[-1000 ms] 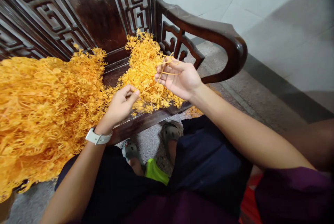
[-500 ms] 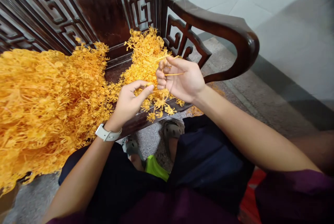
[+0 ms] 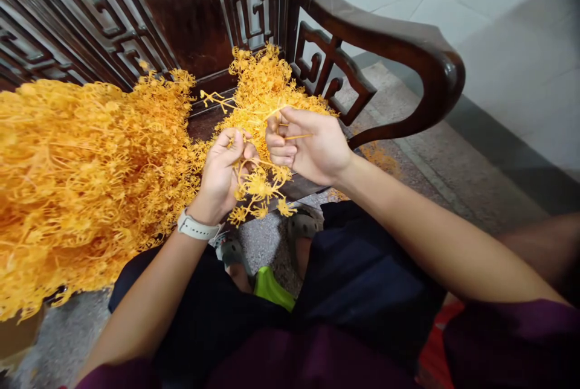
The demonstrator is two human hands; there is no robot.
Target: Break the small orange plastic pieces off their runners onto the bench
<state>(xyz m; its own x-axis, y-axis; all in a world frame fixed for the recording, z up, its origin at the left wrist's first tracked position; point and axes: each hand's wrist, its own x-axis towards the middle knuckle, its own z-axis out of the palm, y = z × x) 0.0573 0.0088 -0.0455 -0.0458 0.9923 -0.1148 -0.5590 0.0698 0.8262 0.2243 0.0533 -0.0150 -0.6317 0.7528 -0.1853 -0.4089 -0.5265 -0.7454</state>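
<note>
Thumb and fingers of my left hand [image 3: 225, 165] are closed on an orange plastic flower sprig [image 3: 260, 186], whose spiky heads hang below the fingers. Close on its right, my right hand [image 3: 308, 141], palm turned up, pinches a thin orange branched stem [image 3: 212, 99] that points up and left. Another thin orange strand lies across the curled fingers of this hand. Behind both hands a smaller heap of orange flower pieces [image 3: 265, 78] rests on the dark wooden bench seat [image 3: 202, 126]. A far larger heap of orange sprigs [image 3: 90, 183] fills the left side.
The bench has a carved back [image 3: 181, 8] and a curved armrest [image 3: 385, 32] at the right. Orange bits [image 3: 380, 156] lie on the floor beyond it. A bright green object [image 3: 272, 289] sits between my feet, and something red [image 3: 437, 340] shows at lower right.
My left hand has turned and its fingers have curled in, bringing the hanging sprig a little left and down. The stem in my right hand now points further out to the left.
</note>
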